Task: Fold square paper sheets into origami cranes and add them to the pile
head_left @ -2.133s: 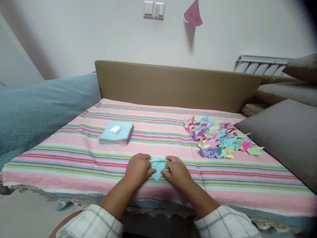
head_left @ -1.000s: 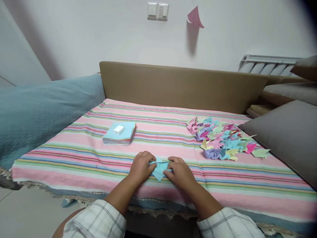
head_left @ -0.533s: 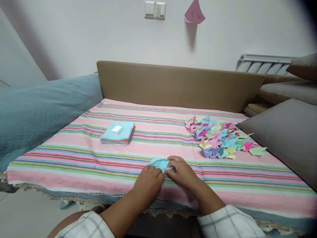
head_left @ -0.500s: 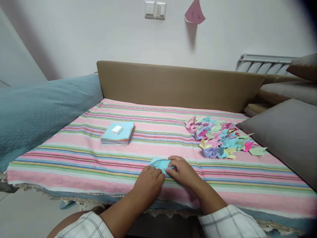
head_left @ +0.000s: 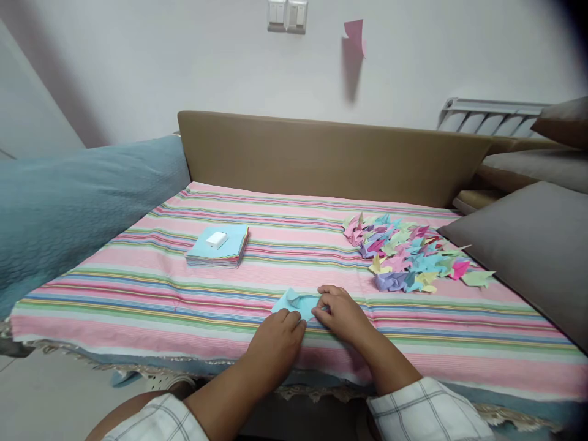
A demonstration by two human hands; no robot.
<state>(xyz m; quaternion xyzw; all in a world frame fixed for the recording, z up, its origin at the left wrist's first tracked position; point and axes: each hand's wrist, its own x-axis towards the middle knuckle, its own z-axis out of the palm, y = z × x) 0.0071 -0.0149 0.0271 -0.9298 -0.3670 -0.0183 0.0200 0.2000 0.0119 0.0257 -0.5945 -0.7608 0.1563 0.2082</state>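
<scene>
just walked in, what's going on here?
A person works a partly folded blue paper on a striped cloth. The left hand holds down its near edge and the right hand pinches its right side. To the left and farther back sits a paper stack with a small white block on top. To the right lies a pile of folded paper pieces in many colours, untouched.

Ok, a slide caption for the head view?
Left hand and right hand fold blue paper on a striped cloth.
</scene>
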